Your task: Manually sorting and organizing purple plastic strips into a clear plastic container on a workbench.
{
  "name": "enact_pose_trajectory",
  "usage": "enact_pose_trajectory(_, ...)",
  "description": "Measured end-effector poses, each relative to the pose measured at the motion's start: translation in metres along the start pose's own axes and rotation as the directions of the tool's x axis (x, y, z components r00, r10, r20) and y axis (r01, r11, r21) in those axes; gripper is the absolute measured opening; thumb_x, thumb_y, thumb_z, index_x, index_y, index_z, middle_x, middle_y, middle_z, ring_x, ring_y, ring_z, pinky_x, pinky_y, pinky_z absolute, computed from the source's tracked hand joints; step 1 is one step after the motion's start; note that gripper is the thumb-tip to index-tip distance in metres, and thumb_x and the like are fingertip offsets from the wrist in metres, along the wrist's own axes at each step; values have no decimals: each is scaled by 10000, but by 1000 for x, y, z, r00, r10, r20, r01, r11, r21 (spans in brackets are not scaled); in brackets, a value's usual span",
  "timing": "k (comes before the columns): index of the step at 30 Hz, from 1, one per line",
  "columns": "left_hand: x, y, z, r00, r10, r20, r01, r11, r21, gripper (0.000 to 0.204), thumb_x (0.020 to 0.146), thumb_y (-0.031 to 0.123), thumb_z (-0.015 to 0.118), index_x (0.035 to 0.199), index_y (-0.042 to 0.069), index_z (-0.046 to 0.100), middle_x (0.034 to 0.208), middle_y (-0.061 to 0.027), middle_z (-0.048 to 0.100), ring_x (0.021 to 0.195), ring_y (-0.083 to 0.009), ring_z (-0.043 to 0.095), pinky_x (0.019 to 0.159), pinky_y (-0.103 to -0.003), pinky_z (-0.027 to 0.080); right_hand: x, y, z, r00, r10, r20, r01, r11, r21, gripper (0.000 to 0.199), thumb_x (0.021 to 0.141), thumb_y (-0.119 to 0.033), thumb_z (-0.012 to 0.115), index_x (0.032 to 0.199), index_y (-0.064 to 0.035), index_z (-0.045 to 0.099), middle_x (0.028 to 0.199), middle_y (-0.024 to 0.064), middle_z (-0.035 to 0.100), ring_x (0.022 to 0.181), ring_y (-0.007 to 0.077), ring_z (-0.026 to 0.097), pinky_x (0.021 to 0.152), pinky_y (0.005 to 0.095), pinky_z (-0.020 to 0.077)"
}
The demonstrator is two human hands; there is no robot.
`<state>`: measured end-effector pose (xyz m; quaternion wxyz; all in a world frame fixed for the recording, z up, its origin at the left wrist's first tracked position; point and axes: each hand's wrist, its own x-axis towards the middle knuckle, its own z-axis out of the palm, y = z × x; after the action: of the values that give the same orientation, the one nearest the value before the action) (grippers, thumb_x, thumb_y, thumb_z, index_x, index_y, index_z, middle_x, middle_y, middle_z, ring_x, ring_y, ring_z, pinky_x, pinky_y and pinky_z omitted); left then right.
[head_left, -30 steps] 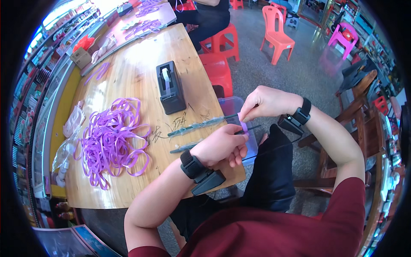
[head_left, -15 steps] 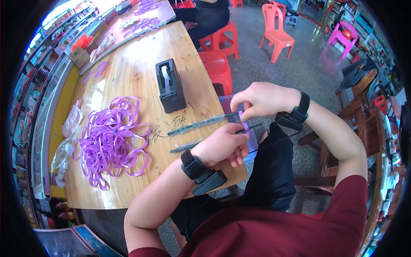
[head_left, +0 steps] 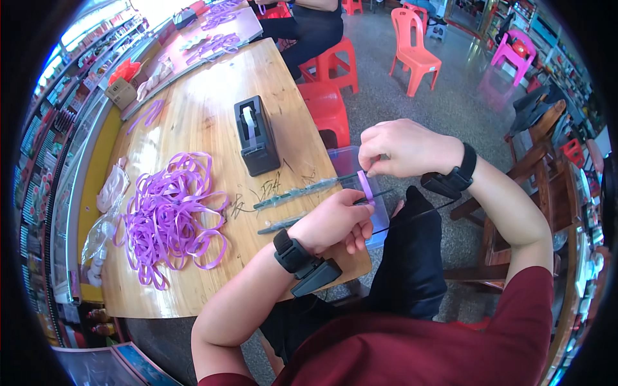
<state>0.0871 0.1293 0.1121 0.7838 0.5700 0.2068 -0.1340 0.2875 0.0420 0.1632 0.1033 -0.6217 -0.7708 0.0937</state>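
At the table's right edge, two thin dark rods lie roughly parallel, a far rod (head_left: 299,192) and a near rod (head_left: 278,225), with clear tape over them. A short stretch of purple ribbon (head_left: 365,187) spans their jutting ends. My left hand (head_left: 338,222) is closed over the near rod's end, thumb and forefinger pinching the ribbon's lower part. My right hand (head_left: 409,148) is closed in a pinch at the ribbon's upper end, by the far rod's tip. Its exact fingertip contact is partly hidden.
A tangled heap of purple ribbon (head_left: 170,222) lies on the wooden table (head_left: 193,128). Behind the rods stands a black tape dispenser (head_left: 256,138). A translucent plastic box (head_left: 377,239) sits below the table's edge. Red stools (head_left: 327,106) and another person (head_left: 315,29) are farther back.
My right hand has shifted slightly right and up, its fingers curling closer together. More of the ribbon between the rods now shows. My left hand stays nearly in place.
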Motion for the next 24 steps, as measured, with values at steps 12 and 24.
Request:
enact_pose_trajectory(12,0,-3,-2,1000,1,22,-1,1000,-14,323,994,143,489,1269,-22,453,742,-51,602,535,-133,609,438,-236,491,13,-8,22,973,-212,86,224,961,-163,130,666,-148,688,773,-183,754,769,-5,559,783,220,597,703,356,456)
enact_pose_trajectory(24,1,0,-1,1000,-14,9,14,1000,-12,349,1010,161,509,1301,-19,437,747,-41,613,559,-119,613,446,-221,466,3,2,19,995,-47,93,49,999,-18,236,685,-67,624,863,-161,746,793,43,589,793,236,616,696,347,466)
